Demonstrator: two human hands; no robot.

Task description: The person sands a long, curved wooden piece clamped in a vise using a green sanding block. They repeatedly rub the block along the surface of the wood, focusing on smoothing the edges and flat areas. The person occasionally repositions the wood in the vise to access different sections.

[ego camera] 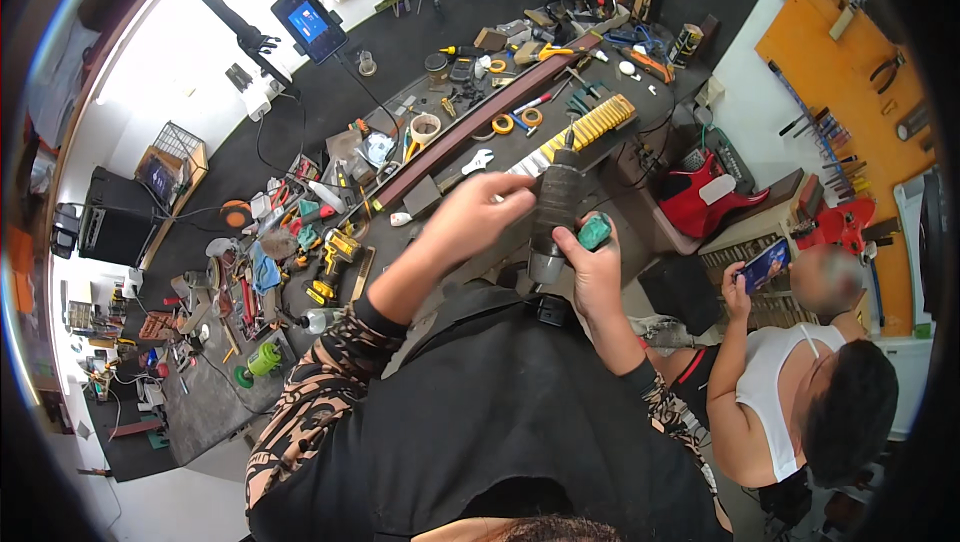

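Observation:
My right hand (598,264) is closed around a green lump (595,232), its thumb against a dark cylindrical power tool (556,201). The tool's narrow bit (570,138) points away from me, over a long strip banded in yellow (589,127) that looks like a taped guitar fretboard. From the left my left hand (499,204) reaches to the tool's side with curled fingers; whether it touches the tool or holds something small is unclear. An adjustable wrench (478,161) and rolls of tape (502,123) lie on the bench beyond.
A dark red beam (480,118) crosses the cluttered bench. A yellow cordless drill (331,266) and a green tool (264,359) stand at left. At right, a seated person (780,407) holds a phone (763,266) near a red guitar body (701,201).

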